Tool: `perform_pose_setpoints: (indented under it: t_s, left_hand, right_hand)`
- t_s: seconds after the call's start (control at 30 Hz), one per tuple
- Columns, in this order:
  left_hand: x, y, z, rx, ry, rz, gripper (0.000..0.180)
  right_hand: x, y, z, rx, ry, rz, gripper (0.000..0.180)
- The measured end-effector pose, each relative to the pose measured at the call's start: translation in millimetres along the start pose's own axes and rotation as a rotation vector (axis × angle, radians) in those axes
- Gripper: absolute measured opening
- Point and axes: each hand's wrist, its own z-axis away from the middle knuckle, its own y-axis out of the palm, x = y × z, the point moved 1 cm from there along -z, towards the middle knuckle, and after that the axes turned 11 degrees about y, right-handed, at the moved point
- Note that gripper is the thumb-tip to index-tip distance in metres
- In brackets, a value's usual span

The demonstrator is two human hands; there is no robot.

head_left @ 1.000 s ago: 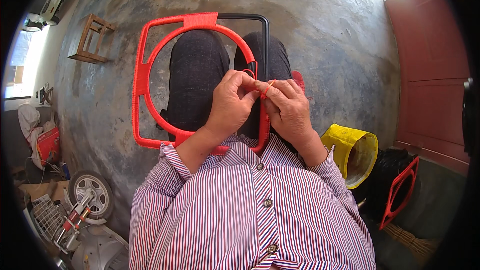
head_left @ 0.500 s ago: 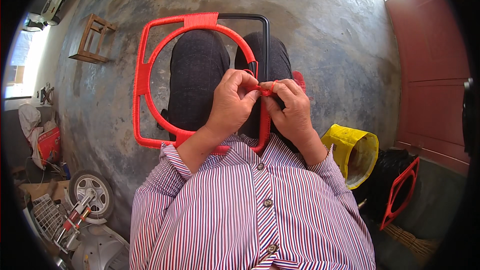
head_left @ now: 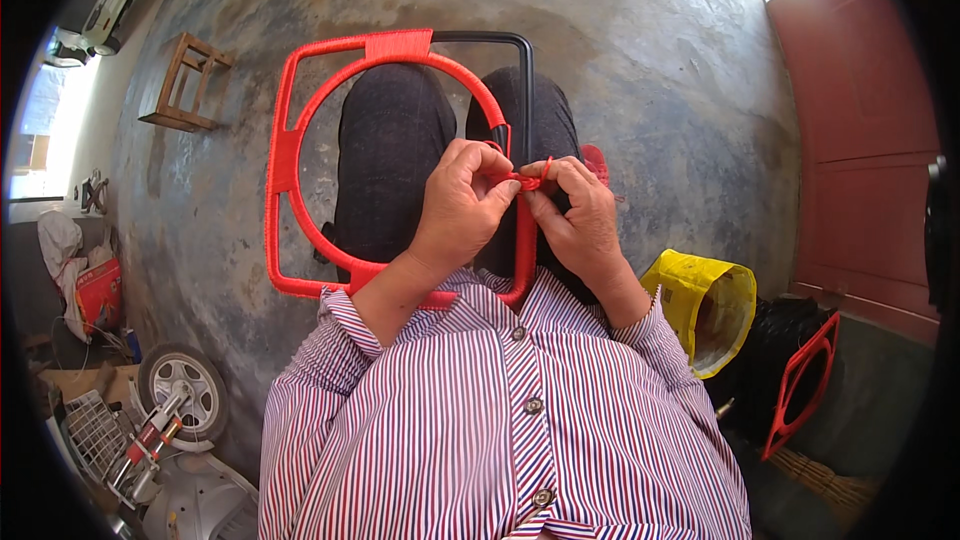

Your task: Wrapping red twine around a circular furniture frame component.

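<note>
Across my thighs lies a square frame with a ring inside it (head_left: 286,155), mostly wrapped in red cord. Its far right corner and part of its right side show bare black tubing (head_left: 529,70). My left hand (head_left: 465,195) pinches red cord (head_left: 527,182) at the right side of the frame. Close beside it, my right hand (head_left: 578,208) grips the same cord, and a loop of it passes round a finger. The fingertips of both hands almost meet over the right bar. How the cord runs between them is partly hidden by the fingers.
On the right stand an open yellow container (head_left: 700,305) and another red frame (head_left: 803,385) against black plastic. A small wooden stool (head_left: 187,85) is at the far left. A wheel (head_left: 183,395) and scooter-like parts lie at the lower left. A red door (head_left: 850,140) closes the right side.
The frame has shifted very slightly to the left and toward me at its far end. Both hands keep their pinch on the red cord, with only small finger movements.
</note>
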Motion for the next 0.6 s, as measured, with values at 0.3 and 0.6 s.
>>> perform_pose_setpoints:
  t_s: [0.3,0.6]
  left_hand:
    - [3.1,-0.3,0.0,0.007,-0.015,-0.007,0.014]
    - [1.2,0.1,-0.7,0.002,-0.025,0.036,0.014]
  right_hand:
    - [0.9,0.7,-0.5,0.001,-0.005,-0.004,0.019]
    - [2.6,-0.3,-2.0,0.045,0.076,-0.105,0.025]
